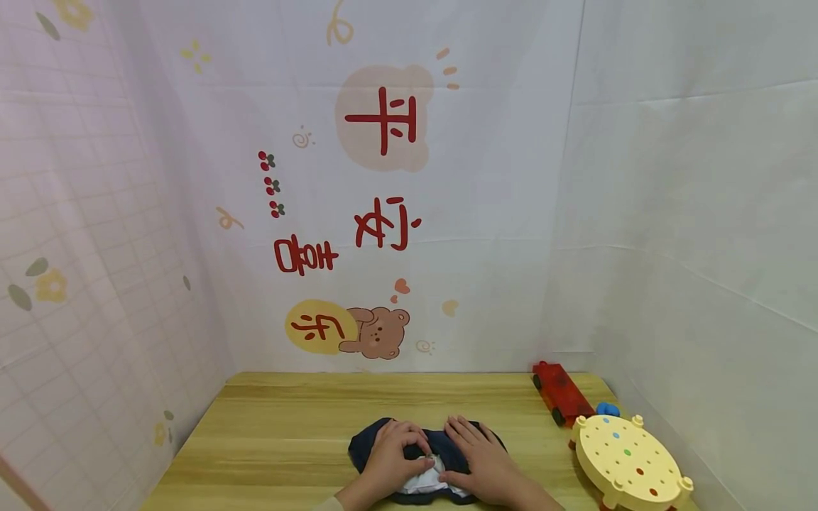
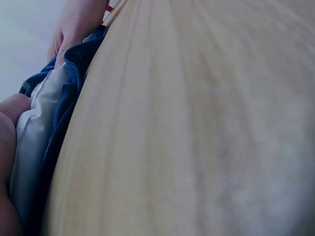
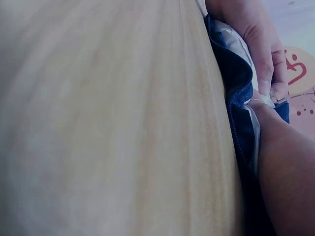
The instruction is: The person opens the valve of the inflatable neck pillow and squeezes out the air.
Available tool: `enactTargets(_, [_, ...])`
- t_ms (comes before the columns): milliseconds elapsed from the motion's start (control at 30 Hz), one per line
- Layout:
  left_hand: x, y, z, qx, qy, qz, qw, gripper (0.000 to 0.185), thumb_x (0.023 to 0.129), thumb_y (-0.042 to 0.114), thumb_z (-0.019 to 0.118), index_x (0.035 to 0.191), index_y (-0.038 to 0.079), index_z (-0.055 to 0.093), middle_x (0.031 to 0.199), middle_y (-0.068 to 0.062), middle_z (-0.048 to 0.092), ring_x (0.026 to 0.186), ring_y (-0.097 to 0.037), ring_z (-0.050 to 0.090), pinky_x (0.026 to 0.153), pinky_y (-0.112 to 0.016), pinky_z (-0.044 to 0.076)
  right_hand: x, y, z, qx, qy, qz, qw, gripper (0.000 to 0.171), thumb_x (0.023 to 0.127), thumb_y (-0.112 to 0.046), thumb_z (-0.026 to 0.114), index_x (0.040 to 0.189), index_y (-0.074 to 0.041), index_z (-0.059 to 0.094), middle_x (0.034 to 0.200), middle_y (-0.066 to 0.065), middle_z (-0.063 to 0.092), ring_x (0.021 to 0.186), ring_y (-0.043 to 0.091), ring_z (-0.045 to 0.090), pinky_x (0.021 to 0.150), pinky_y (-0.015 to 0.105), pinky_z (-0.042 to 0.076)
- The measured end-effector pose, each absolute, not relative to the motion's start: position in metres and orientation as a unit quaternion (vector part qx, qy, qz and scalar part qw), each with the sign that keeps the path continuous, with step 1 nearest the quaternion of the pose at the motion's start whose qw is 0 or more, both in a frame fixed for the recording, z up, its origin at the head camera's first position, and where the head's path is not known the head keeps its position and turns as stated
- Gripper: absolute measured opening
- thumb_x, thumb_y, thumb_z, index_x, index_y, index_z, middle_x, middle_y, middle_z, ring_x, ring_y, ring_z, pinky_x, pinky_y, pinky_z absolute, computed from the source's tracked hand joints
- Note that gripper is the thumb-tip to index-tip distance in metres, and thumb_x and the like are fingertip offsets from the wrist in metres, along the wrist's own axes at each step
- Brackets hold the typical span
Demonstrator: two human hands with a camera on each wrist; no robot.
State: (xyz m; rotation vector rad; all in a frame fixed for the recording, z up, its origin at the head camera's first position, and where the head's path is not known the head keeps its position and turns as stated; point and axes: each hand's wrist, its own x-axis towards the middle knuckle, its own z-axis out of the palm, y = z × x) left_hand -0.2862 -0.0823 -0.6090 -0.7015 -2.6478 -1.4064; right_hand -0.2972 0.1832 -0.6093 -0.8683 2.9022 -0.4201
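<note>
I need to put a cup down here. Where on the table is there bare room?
The table is bare left of the dark garment, out to the left wall, and behind it to the back wall. The right side is crowded: red toy car, blue piece, yellow peg board.

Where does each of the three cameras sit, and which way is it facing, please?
Head: worn high, facing forward and down at the wooden table; both hands show, left hand and right hand, on a dark blue pouch.
Left wrist: low along the tabletop, facing the pouch's white lining; the hand's edge shows.
Right wrist: low along the tabletop, facing the pouch's zipper; fingers and forearm show.
Shared: all three views see the pouch and table.
</note>
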Motion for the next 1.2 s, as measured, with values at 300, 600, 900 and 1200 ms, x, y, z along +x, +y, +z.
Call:
enactTargets(300, [-0.287, -0.085, -0.609, -0.227, -0.862, -0.453, 0.033, 0.015, 0.091, 0.039, 0.092, 0.089, 0.037, 0.078, 0.114, 0.021, 0.067, 0.123, -0.015, 0.056, 0.124, -0.078, 0.016, -0.299, 0.181, -0.611, -0.287, 0.947, -0.139, 0.039, 0.111, 0.093, -0.094, 0.046, 0.174, -0.019, 0.038, 0.179, 0.003, 0.035, 0.166, 0.029, 0.029, 0.128, 0.072, 0.024])
enactTargets(600, [-0.286, -0.088, -0.608, -0.225, -0.864, -0.449, 0.020, 0.015, 0.092, 0.039, 0.092, 0.089, 0.038, 0.077, 0.115, 0.021, 0.066, 0.124, -0.017, 0.057, 0.125, -0.079, 0.015, -0.299, 0.178, -0.611, -0.289, 0.945, -0.146, 0.040, 0.111, 0.093, -0.094, 0.047, 0.174, -0.019, 0.037, 0.179, 0.002, 0.034, 0.167, 0.029, 0.028, 0.128, 0.072, 0.022])
enactTargets(900, [-0.285, -0.089, -0.607, -0.230, -0.866, -0.444, 0.022, 0.015, 0.092, 0.039, 0.092, 0.089, 0.037, 0.078, 0.114, 0.021, 0.067, 0.122, -0.015, 0.057, 0.124, -0.080, 0.015, -0.300, 0.175, -0.614, -0.289, 0.946, -0.144, 0.038, 0.110, 0.093, -0.094, 0.047, 0.174, -0.020, 0.038, 0.179, 0.002, 0.034, 0.166, 0.029, 0.028, 0.128, 0.071, 0.023])
enactTargets(1200, [-0.283, -0.086, -0.606, -0.237, -0.862, -0.448, 0.018, 0.014, 0.093, 0.037, 0.091, 0.089, 0.036, 0.078, 0.112, 0.021, 0.066, 0.119, -0.011, 0.057, 0.124, -0.080, 0.016, -0.297, 0.186, -0.615, -0.308, 0.929, -0.208, 0.001, 0.098, 0.096, -0.085, 0.058, 0.171, -0.023, 0.045, 0.174, 0.005, 0.044, 0.160, 0.034, 0.040, 0.122, 0.078, 0.027])
